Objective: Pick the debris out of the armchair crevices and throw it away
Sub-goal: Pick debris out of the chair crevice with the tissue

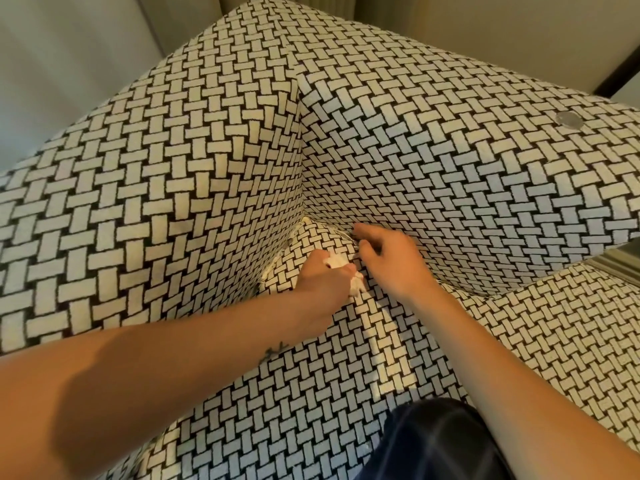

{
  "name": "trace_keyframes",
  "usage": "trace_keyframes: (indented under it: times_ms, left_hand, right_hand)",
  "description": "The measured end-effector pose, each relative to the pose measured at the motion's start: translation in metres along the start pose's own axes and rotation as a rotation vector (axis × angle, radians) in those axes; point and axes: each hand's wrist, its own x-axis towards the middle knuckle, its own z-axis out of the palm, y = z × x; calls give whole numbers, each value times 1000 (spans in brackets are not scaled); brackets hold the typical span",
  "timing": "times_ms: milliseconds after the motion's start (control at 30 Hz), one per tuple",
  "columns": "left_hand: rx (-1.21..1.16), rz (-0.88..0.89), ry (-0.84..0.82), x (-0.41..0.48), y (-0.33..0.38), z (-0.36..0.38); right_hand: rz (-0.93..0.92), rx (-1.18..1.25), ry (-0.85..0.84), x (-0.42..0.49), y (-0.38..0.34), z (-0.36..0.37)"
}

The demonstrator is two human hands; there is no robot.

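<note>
The armchair is covered in black-and-white basket-weave fabric; I look down into its back corner where the seat meets the back and arm. My left hand is closed around a wad of white crumpled paper debris, with part of it poking out below the fist. My right hand lies just right of it at the crevice along the seat's rear edge, fingers curled at the gap; whether they pinch anything is hidden. More pale scraps show in the left crevice.
A round silver coin-like disc rests on top of the right armrest. Pale curtain or wall lies behind the chair at upper left. My dark trouser knee presses on the seat front. A strip of floor shows at the right.
</note>
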Motion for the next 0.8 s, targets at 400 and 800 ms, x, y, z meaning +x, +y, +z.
trace_keyframes:
  times_ms: [400, 800]
  left_hand:
    - [-44, -25, -8, 5, -4, -1]
    - [-27, -3, -40, 10, -8, 0]
  right_hand:
    - [-11, -78, 7, 11, -5, 15]
    - [-202, -244, 115, -10, 3, 9]
